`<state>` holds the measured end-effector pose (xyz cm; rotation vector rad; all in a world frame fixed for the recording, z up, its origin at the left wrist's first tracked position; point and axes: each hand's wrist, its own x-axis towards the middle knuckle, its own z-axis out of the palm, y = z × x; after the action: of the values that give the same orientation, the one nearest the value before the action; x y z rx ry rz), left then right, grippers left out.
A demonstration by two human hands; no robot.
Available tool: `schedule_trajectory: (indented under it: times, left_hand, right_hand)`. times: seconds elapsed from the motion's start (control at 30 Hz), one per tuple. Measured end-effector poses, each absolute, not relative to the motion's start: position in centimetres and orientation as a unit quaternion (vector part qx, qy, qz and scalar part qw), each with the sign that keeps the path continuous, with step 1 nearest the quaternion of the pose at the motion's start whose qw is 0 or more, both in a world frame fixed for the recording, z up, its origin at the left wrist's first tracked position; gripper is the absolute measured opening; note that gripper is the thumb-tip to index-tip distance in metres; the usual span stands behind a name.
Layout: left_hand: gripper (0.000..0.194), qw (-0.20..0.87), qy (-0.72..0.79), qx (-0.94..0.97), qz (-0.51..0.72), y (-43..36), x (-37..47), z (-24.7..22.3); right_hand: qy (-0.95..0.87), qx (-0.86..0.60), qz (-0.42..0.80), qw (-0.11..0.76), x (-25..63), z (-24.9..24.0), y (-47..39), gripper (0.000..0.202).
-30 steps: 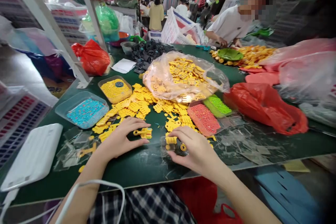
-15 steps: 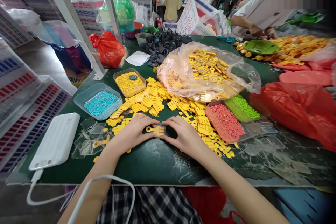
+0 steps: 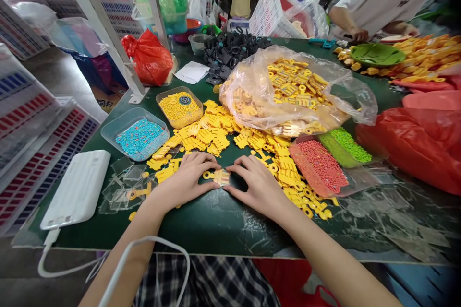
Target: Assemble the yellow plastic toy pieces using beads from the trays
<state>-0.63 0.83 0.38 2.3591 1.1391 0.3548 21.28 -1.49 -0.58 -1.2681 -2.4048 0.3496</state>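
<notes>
Between both hands, low over the green table, is a small yellow plastic piece (image 3: 221, 177) with a ring at its left end and slots that show coloured rows. My left hand (image 3: 188, 176) pinches its left part between thumb and fingertips. At the opposite edge, the thumb and fingertips of my right hand (image 3: 256, 183) close on the same piece. Loose yellow plastic pieces (image 3: 205, 132) are heaped just beyond my hands. Clear plastic covers (image 3: 124, 194) lie left of my left wrist, with a yellow part among them.
Trays of blue beads (image 3: 139, 138), yellow beads (image 3: 180, 109), red beads (image 3: 320, 165) and green beads (image 3: 347, 146) ring the heap. Behind it lies a clear bag (image 3: 248, 72) of yellow pieces. A white power bank (image 3: 76, 189) with a cable is at left. A co-worker (image 3: 389, 0) stands across the table.
The view has tilted and shifted slightly. Both hands keep their pinch on the yellow piece, with little visible movement. Across the table, the co-worker's hands have moved apart.
</notes>
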Motion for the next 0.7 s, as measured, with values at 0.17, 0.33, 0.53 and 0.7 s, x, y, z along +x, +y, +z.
schedule_trajectory:
  times: [0.17, 0.33, 0.53, 0.7]
  left_hand:
    - [0.033, 0.236, 0.432, 0.861, 0.128, 0.7, -0.6, 0.4]
    - [0.035, 0.228, 0.444, 0.859, 0.115, 0.8, -0.6, 0.3]
    - [0.034, 0.201, 0.461, 0.86, 0.088, 1.3, -0.2, 0.4]
    - [0.036, 0.18, 0.451, 0.87, 0.086, 1.8, -0.3, 0.6]
  right_hand:
    - [-0.856, -0.455, 0.133, 0.206, 21.6, -0.7, -1.4, 0.03]
    - [-0.855, -0.457, 0.135, 0.206, 21.7, -0.8, -1.3, 0.031]
    - [-0.857, -0.471, 0.116, 0.172, 21.4, -0.3, -1.0, 0.031]
    - [-0.849, -0.489, 0.133, 0.152, 21.1, 0.3, -0.7, 0.032]
